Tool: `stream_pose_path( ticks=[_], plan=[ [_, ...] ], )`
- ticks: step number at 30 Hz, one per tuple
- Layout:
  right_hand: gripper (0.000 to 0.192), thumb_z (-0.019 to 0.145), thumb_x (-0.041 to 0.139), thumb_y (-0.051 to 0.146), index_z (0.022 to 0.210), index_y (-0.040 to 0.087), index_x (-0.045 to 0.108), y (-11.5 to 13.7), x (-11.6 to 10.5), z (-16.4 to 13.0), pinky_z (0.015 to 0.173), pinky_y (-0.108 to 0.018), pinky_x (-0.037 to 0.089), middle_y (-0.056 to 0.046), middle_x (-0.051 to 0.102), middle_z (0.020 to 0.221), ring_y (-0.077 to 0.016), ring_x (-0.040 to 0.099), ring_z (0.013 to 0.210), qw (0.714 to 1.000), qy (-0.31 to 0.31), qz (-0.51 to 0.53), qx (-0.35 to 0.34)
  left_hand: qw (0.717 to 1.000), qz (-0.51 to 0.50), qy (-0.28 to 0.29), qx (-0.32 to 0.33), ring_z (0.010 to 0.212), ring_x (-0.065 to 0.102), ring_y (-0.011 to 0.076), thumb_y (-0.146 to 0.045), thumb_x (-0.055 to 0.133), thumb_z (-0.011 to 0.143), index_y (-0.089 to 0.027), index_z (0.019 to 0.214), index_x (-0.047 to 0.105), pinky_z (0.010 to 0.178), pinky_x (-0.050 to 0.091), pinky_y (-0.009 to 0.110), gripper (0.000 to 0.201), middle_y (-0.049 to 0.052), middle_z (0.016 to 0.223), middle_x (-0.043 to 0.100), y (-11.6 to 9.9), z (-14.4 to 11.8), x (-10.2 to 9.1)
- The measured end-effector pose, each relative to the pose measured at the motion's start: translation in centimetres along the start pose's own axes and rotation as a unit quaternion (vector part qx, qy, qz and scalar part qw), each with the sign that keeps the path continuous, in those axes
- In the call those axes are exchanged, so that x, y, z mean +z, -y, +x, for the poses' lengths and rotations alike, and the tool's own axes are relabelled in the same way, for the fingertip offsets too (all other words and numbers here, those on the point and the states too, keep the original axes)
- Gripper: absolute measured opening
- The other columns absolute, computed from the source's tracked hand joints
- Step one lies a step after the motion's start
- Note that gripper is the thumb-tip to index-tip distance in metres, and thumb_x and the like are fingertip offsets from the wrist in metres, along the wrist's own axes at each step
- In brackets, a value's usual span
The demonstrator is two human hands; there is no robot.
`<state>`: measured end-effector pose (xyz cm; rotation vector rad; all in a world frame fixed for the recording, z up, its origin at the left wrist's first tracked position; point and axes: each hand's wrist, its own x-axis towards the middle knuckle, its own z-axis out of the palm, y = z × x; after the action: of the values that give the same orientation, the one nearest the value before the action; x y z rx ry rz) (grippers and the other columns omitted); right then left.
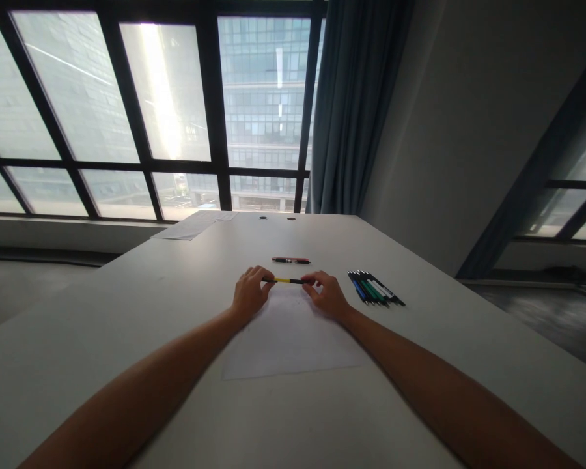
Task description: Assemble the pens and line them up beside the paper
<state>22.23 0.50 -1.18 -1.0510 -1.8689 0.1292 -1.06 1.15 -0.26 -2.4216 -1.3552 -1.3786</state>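
Note:
Between my two hands a black and yellow pen (284, 281) lies crosswise, level with the far edge of a white sheet of paper (293, 345). My left hand (251, 291) pinches its left end, and my right hand (326, 293) pinches its right end. The fingertips cover both ends of the pen. Just beyond the hands, another pen (291, 260) with dark and reddish parts lies alone on the table. To the right of my right hand is a row of several pens (375, 288) with black, blue, green and white parts, side by side and slanted.
The white table (185, 286) stretches away toward large windows (266, 91). Sheets of paper (190, 226) lie at its far left corner. Two dark round fittings (262, 217) sit near the far edge. A blue curtain (351, 111) hangs behind the table.

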Motion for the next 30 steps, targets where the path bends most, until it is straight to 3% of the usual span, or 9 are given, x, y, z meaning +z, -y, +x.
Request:
stream_pose_path(
  ticks=[8,16,20,25,30],
  plan=[
    [0.015,0.082,0.061,0.02,0.093,0.018,0.071,-0.1,-0.1,0.0,0.072,-0.032,0.048,-0.006,0.069,0.084,-0.0184,0.061,0.076,1.0,-0.014,-0.009,-0.025,1.0,0.004,0.025,-0.016,0.09,0.06,0.0207,-0.022,0.064,0.087,-0.021,0.096,0.063,0.082,0.046,0.037,0.009,0.003,0.095,0.068,0.4,0.0,0.3],
    [0.02,0.085,0.057,0.017,0.097,0.02,0.072,-0.4,0.1,0.1,0.079,-0.032,0.047,-0.005,0.07,0.088,-0.0187,0.062,0.082,0.998,0.012,-0.031,0.045,0.999,-0.019,0.001,0.029,0.088,0.059,0.02,-0.022,0.062,0.088,-0.021,0.098,0.062,0.081,0.046,0.035,0.01,0.003,0.095,0.067,0.4,-0.1,0.2],
    [0.02,0.082,0.06,0.017,0.096,0.018,0.073,-0.2,0.2,0.1,0.074,-0.029,0.048,-0.005,0.071,0.089,-0.0166,0.061,0.076,0.996,0.028,-0.034,0.072,0.998,-0.028,-0.019,0.054,0.089,0.059,0.0199,-0.021,0.062,0.088,-0.021,0.094,0.062,0.082,0.046,0.034,0.006,0.003,0.094,0.067,0.4,-0.1,0.2],
    [0.019,0.08,0.062,0.019,0.094,0.018,0.075,0.0,0.2,0.0,0.066,-0.027,0.047,-0.005,0.072,0.082,-0.0154,0.059,0.067,0.994,0.046,-0.026,0.099,0.999,0.002,-0.008,0.038,0.092,0.059,0.0215,-0.022,0.061,0.089,-0.021,0.095,0.063,0.084,0.045,0.037,0.007,0.004,0.097,0.068,0.4,-0.1,0.0],
    [0.017,0.08,0.06,0.02,0.089,0.017,0.074,0.1,0.3,0.0,0.065,-0.029,0.048,-0.004,0.071,0.076,-0.0161,0.059,0.063,0.994,0.015,-0.013,0.111,0.989,0.084,0.017,0.118,0.106,0.058,0.025,-0.023,0.055,0.092,-0.022,0.102,0.064,0.1,0.037,0.048,0.014,0.007,0.11,0.068,-0.7,0.1,-1.0]
  ],
)
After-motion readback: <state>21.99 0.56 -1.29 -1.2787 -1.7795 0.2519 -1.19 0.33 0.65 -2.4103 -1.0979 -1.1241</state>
